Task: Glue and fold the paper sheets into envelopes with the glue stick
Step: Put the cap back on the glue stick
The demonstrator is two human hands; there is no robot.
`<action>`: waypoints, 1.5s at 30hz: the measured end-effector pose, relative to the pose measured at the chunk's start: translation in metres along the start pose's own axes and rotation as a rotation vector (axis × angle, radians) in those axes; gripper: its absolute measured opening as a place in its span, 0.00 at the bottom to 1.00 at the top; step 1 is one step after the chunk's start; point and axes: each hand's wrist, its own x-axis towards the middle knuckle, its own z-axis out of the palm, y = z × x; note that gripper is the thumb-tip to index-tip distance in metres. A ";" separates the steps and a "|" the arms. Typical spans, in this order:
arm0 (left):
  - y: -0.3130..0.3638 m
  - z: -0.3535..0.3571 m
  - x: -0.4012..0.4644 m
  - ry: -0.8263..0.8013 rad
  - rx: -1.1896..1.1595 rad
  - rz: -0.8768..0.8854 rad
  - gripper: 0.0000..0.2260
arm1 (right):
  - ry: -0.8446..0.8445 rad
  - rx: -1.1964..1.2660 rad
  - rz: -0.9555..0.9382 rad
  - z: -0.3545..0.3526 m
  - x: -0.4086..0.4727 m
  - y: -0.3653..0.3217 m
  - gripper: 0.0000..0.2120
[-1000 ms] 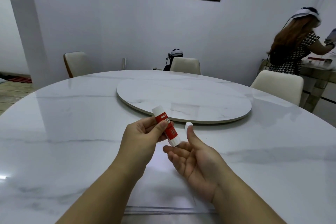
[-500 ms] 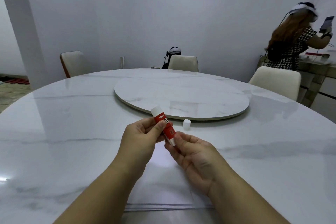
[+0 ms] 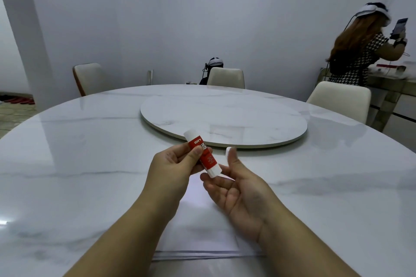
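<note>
My left hand [image 3: 174, 165] holds a red and white glue stick [image 3: 203, 156] tilted, one white end up and away, the other down toward me. My right hand [image 3: 238, 195] is just below that lower end, palm up, fingers apart, holding nothing. The white cap [image 3: 228, 150] stands on the table behind my right thumb, partly hidden by it. A stack of white paper sheets [image 3: 202, 238] lies flat on the table under both forearms, near the front edge.
The round white marble table [image 3: 78, 164] carries a raised turntable [image 3: 225, 117] in its middle. Three cream chairs stand around the far side. A person [image 3: 360, 51] with a headset stands at a sideboard at the back right.
My right hand had its fingers pinched on the lower end of the glue stick half a second ago; now it has let go and lies open, palm up. The left hand keeps the stick.
</note>
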 end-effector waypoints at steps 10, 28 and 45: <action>-0.009 0.003 0.003 0.087 0.061 0.016 0.08 | 0.265 -1.082 -0.487 -0.006 0.022 -0.033 0.17; -0.009 0.003 -0.001 -0.236 -0.155 -0.202 0.11 | 0.301 -0.881 -0.649 -0.025 0.065 -0.046 0.07; -0.008 0.008 -0.007 -0.245 -0.048 -0.112 0.14 | -0.035 -0.526 -0.505 0.010 0.017 -0.028 0.17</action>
